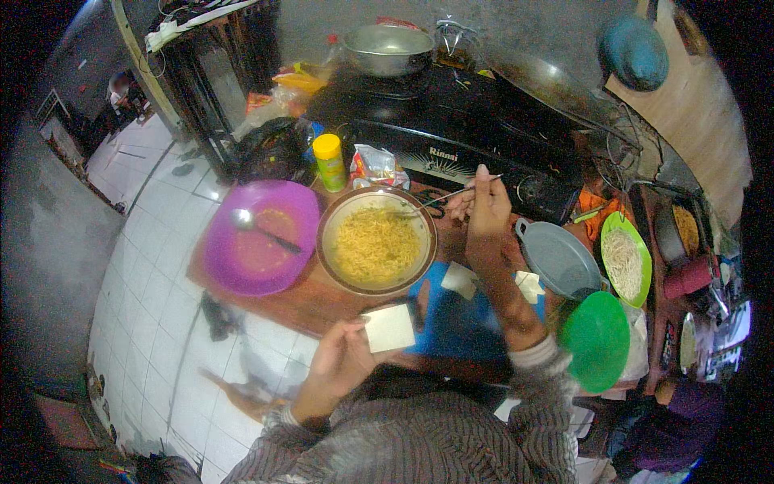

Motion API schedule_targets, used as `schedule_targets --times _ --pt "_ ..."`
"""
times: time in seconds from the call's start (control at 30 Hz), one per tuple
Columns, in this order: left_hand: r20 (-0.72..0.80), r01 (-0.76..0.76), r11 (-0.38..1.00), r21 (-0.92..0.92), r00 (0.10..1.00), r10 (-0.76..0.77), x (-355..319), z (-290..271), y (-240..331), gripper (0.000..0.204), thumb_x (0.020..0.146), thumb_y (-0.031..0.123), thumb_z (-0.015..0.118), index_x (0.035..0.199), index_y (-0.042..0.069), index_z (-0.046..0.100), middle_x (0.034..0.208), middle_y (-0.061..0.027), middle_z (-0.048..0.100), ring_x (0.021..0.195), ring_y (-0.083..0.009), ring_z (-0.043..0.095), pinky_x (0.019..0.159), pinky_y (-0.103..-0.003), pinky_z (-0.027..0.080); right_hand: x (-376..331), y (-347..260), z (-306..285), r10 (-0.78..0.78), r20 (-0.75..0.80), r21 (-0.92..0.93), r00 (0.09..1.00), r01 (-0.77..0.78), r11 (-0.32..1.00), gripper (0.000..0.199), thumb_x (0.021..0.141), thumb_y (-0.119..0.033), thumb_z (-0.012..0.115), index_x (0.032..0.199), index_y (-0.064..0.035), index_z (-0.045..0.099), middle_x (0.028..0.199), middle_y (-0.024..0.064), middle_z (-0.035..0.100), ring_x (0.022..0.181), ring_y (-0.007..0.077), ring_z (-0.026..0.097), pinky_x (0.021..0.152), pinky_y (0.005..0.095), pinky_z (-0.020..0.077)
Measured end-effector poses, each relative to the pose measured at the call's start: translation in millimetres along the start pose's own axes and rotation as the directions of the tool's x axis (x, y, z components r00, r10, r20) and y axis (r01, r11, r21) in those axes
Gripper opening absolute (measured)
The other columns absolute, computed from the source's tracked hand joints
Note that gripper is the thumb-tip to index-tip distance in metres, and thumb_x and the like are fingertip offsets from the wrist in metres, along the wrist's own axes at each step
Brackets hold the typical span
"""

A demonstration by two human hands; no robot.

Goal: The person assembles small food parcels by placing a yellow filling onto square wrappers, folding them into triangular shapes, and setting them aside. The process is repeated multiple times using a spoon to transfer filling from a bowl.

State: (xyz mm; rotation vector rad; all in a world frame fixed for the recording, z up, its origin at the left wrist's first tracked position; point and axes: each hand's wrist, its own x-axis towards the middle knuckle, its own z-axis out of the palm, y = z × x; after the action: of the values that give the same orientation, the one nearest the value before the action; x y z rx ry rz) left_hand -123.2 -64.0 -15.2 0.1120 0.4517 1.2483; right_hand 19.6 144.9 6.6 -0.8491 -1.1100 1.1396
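A thin metal fork [439, 198] lies slanted, its tines in the yellow noodles of a round brown-rimmed bowl [376, 239]. A small white square packet [389, 327] is lifted above the counter edge.

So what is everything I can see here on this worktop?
bowl of noodles: one, yellow noodles, centre of the worktop
fork: one, metal, tines in the bowl
purple plate: one, left of the bowl, spoon on it
bottle: one, yellow cap, behind the bowl
stove: one, black, at the back
pot: one, metal, on the stove
grey lid: one, right of the bowl
green plates: two, right side
left hand: holds a pale square packet
right hand: holds the fork
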Motion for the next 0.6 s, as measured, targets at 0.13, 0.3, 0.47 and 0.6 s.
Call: schedule_targets --times 0.13,0.3,0.47,0.6 --pt "-0.020 -0.010 1.000 0.014 1.000 0.010 -0.9 -3.1 2.6 0.047 0.083 0.020 0.037 0.122 -0.006 0.037 0.121 -0.0191 0.046 0.113 -0.0317 0.045 0.098 -0.044 0.033 7.3 21.6 9.5 0.085 0.010 0.002 0.996 -0.085 0.996 0.029 0.090 -0.034 0.044 0.082 -0.0061 0.043 0.052 0.0075 0.054 0.040 0.0105 0.050 0.038 0.0214 0.0378" --pt "-0.005 -0.014 1.000 -0.022 1.000 0.014 0.4 -4.9 4.2 0.047 0.083 0.020 0.037 0.121 -0.006 0.038 0.120 -0.0182 0.047 0.113 -0.0314 0.045 0.098 -0.044 0.032 7.1 32.6 11.6 0.094 -0.006 -0.015 0.996 -0.094 0.995 0.031 0.090 -0.035 0.043 0.084 -0.0051 0.048 0.053 0.0071 0.055 0.042 0.0092 0.050 0.038 0.0198 0.0363" --pt "-0.040 -0.002 1.000 -0.026 0.999 0.001 3.5 -2.2 2.2 0.047 0.082 0.020 0.038 0.122 -0.006 0.037 0.122 -0.0179 0.046 0.114 -0.0313 0.044 0.099 -0.044 0.031 2.7 26.4 7.1 0.101 0.067 0.072 0.993 -0.106 0.992 0.034 0.091 -0.034 0.042 0.092 -0.0024 0.054 0.060 0.0052 0.056 0.046 0.0067 0.048 0.043 0.0185 0.0375" --pt "-0.035 0.001 0.999 -0.036 0.999 -0.003 5.3 -1.4 2.6 0.047 0.082 0.019 0.038 0.122 -0.005 0.036 0.123 -0.0182 0.044 0.114 -0.0316 0.043 0.099 -0.044 0.031 3.3 30.1 6.5 0.119 0.081 0.080 0.990 -0.125 0.989 0.033 0.091 -0.035 0.042 0.088 -0.0038 0.054 0.060 0.0064 0.057 0.046 0.0086 0.049 0.042 0.0198 0.0382"
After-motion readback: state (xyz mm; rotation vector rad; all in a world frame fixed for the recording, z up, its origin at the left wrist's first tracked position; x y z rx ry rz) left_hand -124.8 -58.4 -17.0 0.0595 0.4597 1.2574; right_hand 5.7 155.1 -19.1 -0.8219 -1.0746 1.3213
